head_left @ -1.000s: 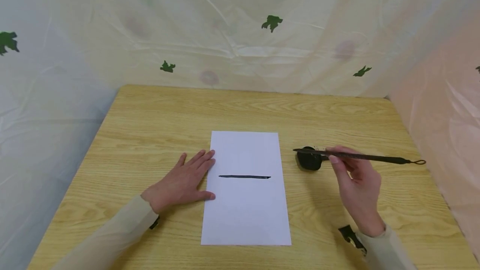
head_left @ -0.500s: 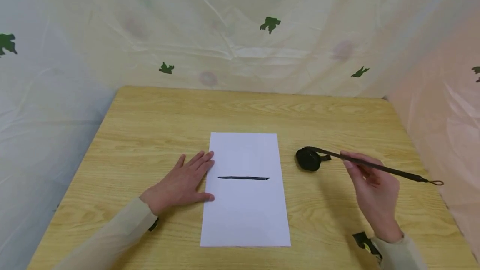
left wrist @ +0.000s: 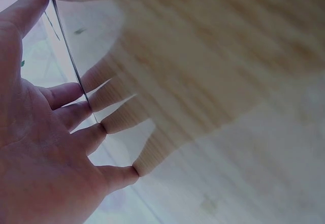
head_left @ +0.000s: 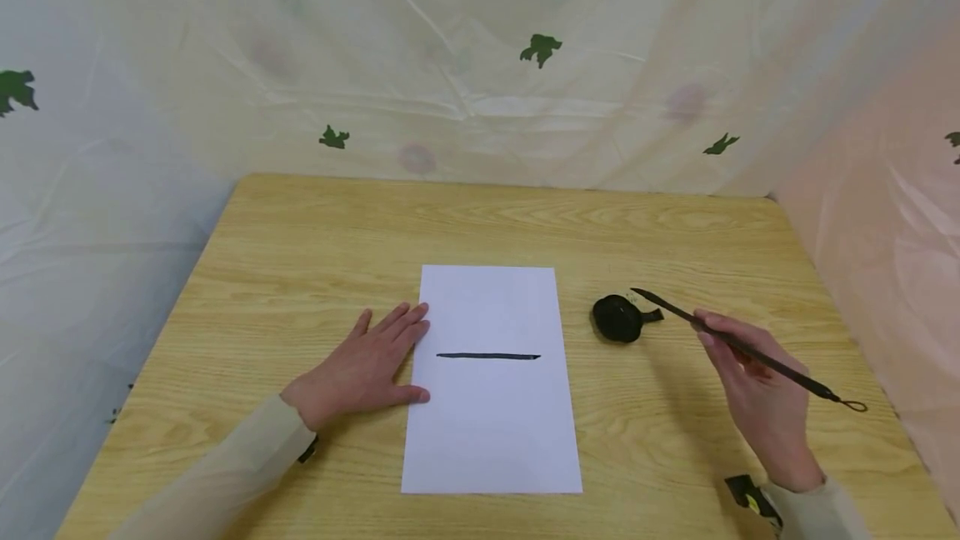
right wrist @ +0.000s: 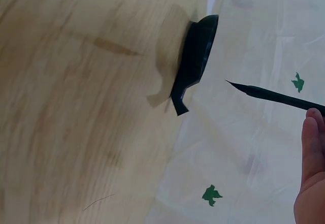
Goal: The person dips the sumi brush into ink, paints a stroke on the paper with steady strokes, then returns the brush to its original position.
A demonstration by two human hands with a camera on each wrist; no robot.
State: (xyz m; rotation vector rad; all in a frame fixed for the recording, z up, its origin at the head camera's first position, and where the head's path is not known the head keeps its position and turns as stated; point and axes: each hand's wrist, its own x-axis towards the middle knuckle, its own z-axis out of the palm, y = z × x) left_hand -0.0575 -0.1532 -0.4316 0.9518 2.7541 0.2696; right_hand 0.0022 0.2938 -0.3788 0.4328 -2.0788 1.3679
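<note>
A dark calligraphy brush (head_left: pixel 738 343) with a loop at its end is pinched in my right hand (head_left: pixel 767 398), its tip pointing up and to the left. Beside the tip stands a small black ink dish (head_left: pixel 617 318) with a short handle; in the right wrist view the brush tip (right wrist: pixel 244 88) is apart from the dish (right wrist: pixel 195 54). My left hand (head_left: pixel 360 377) lies with fingers spread, fingertips and thumb on the left edge of a white paper sheet (head_left: pixel 491 440). One black horizontal stroke (head_left: pixel 487 356) crosses the sheet's middle. The left wrist view shows the fingers (left wrist: pixel 119 177) straight.
Everything lies on a wood-grain table (head_left: pixel 337 232). A pale curtain (head_left: pixel 450 48) with green leaf-like shapes hangs behind it and along both sides. Bare tabletop lies between the paper and the ink dish.
The brush tip dipped to the ink dish and has since lifted off toward the right. My right hand has moved right and nearer. The left hand and paper keep their places.
</note>
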